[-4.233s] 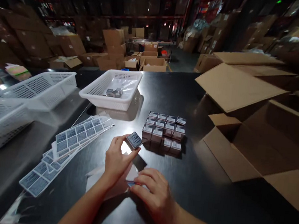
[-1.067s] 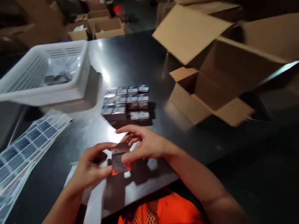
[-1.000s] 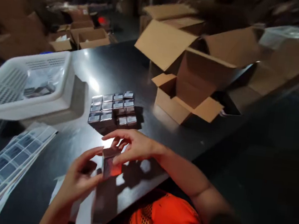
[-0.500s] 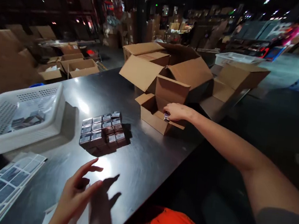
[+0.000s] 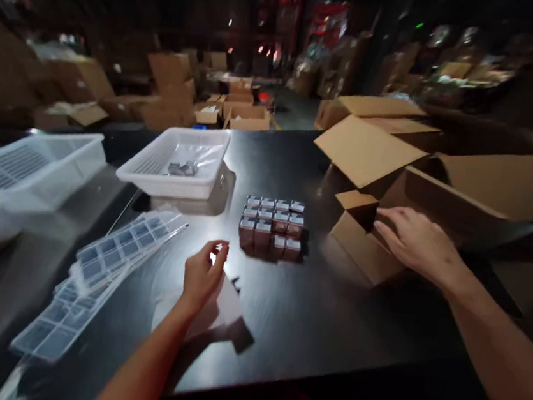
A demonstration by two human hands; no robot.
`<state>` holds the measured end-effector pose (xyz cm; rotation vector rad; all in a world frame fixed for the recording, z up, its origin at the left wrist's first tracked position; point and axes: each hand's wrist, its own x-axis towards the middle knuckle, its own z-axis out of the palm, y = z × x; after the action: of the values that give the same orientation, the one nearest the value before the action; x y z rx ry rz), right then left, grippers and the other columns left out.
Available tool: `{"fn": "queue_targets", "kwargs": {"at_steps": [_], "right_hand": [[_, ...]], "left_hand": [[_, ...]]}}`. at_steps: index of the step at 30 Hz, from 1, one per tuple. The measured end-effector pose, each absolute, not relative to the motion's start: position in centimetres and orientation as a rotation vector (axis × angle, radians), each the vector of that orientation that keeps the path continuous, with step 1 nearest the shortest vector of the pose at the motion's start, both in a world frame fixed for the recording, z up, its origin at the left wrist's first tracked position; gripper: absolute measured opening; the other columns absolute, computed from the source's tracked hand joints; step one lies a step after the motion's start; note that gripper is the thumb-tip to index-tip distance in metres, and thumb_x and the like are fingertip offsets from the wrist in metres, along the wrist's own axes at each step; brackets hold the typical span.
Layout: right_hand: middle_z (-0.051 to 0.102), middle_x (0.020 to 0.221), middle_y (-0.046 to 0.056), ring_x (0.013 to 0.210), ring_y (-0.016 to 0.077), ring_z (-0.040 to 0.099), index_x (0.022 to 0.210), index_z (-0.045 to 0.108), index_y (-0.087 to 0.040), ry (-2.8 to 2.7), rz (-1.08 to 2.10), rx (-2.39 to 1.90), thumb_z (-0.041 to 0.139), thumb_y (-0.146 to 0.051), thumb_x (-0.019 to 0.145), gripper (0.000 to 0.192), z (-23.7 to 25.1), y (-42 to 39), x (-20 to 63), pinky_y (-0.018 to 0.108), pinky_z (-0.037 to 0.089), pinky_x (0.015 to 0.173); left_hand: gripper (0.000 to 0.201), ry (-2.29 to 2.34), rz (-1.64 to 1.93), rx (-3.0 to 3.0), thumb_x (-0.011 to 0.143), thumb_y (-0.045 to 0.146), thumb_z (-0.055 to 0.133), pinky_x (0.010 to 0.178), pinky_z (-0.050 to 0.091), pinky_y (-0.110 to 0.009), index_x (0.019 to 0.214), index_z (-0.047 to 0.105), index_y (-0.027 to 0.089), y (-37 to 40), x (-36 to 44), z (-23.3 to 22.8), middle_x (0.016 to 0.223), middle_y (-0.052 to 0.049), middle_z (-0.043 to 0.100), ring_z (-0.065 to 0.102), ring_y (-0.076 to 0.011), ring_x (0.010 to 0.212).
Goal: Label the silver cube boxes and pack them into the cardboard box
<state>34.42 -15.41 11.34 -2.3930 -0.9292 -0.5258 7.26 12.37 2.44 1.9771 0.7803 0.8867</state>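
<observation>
Head view shows the open cardboard box (image 5: 367, 243) at the black table (image 5: 329, 323)'s right near edge, the right hand (image 5: 418, 243) spread empty over it, bare tabletop leftward to the block of small labelled boxes (image 5: 272, 226), the left hand (image 5: 203, 275) loosely curled, empty, nearer.

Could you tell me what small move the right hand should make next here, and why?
Probably draw the right hand back from the open carton toward the block of small boxes. It lies open-fingered over the carton's mouth and seems to hold nothing, while the left hand, also empty, hovers over the white sheets beside the block.
</observation>
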Motion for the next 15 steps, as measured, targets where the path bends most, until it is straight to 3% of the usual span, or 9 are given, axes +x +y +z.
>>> {"fn": "queue_targets", "kwargs": {"at_steps": [2, 3, 5, 7, 8, 10, 12, 15], "right_hand": [[0.072, 0.112, 0.014, 0.106, 0.0323, 0.068, 0.115, 0.069, -0.025, -0.979, -0.513, -2.234, 0.055, -0.047, 0.094, 0.034, 10.2, -12.3, 29.1, 0.050, 0.053, 0.093], [0.073, 0.110, 0.011, 0.099, 0.0284, 0.071, 0.121, 0.066, -0.026, -1.018, -0.428, -2.180, 0.056, -0.050, 0.094, 0.038, 9.5, -10.4, 26.2, 0.045, 0.056, 0.087], [0.075, 0.108, 0.009, 0.096, 0.0272, 0.071, 0.129, 0.063, -0.026, -1.144, 0.137, -1.980, 0.072, -0.048, 0.083, 0.052, 7.5, -6.5, 20.8, 0.041, 0.058, 0.081], [0.076, 0.095, 0.005, 0.076, 0.0225, 0.070, 0.125, 0.067, -0.024, -1.072, 0.625, -1.768, 0.086, -0.041, 0.066, 0.065, 5.3, -2.7, 17.2, 0.036, 0.057, 0.069], [0.074, 0.083, 0.003, 0.067, 0.0202, 0.067, 0.115, 0.071, -0.021, -0.960, 0.746, -1.661, 0.085, -0.038, 0.064, 0.055, 4.2, -1.1, 16.2, 0.034, 0.055, 0.064], [0.072, 0.080, 0.003, 0.064, 0.0176, 0.064, 0.102, 0.071, -0.019, -0.835, 0.752, -1.588, 0.078, -0.043, 0.068, 0.042, 2.5, 1.2, 15.9, 0.032, 0.054, 0.060], [0.072, 0.081, 0.004, 0.065, 0.0171, 0.064, 0.095, 0.069, -0.018, -0.769, 0.692, -1.565, 0.074, -0.048, 0.070, 0.039, 1.4, 2.0, 16.6, 0.032, 0.055, 0.059], [0.069, 0.074, 0.002, 0.062, 0.0176, 0.065, 0.099, 0.066, -0.019, -0.734, 0.697, -1.531, 0.078, -0.050, 0.068, 0.046, 0.8, 1.5, 16.9, 0.033, 0.058, 0.059]], "left_hand": [[0.032, 0.885, 0.925, 1.954, 0.091, 0.046, 0.055, 0.068, 0.043, -0.028, 0.095, 0.073, 0.019, 13.0, 7.0, 2.3, 0.071, -0.002, 0.068, 0.062, -0.0172, 0.064], [0.032, 0.915, 0.926, 1.947, 0.093, 0.045, 0.054, 0.072, 0.043, -0.029, 0.096, 0.072, 0.019, 13.2, 6.9, 2.1, 0.074, -0.003, 0.069, 0.062, -0.0174, 0.068], [0.033, 0.915, 0.894, 1.937, 0.096, 0.045, 0.051, 0.076, 0.044, -0.029, 0.099, 0.071, 0.018, 13.7, 6.8, 2.0, 0.077, -0.003, 0.068, 0.063, -0.0168, 0.072], [0.040, 0.857, 0.839, 1.916, 0.100, 0.046, 0.045, 0.075, 0.046, -0.028, 0.104, 0.072, 0.017, 14.2, 6.7, 2.5, 0.077, -0.003, 0.068, 0.063, -0.0160, 0.072], [0.046, 0.820, 0.809, 1.900, 0.102, 0.048, 0.039, 0.073, 0.047, -0.028, 0.108, 0.072, 0.017, 14.6, 6.5, 2.9, 0.078, -0.004, 0.068, 0.063, -0.0156, 0.071], [0.055, 0.737, 0.713, 1.861, 0.102, 0.053, 0.033, 0.066, 0.049, -0.027, 0.114, 0.072, 0.016, 15.6, 5.9, 4.1, 0.083, -0.005, 0.070, 0.063, -0.0152, 0.068], [0.052, 0.648, 0.563, 1.833, 0.094, 0.059, 0.050, 0.059, 0.048, -0.027, 0.109, 0.075, 0.015, 16.7, 4.6, 5.2, 0.084, -0.006, 0.072, 0.064, -0.0157, 0.065], [0.040, 0.597, 0.401, 1.806, 0.072, 0.053, 0.079, 0.053, 0.047, -0.026, 0.078, 0.075, 0.014, 17.5, 0.5, 5.7, 0.067, -0.004, 0.068, 0.062, -0.0158, 0.057]]}}
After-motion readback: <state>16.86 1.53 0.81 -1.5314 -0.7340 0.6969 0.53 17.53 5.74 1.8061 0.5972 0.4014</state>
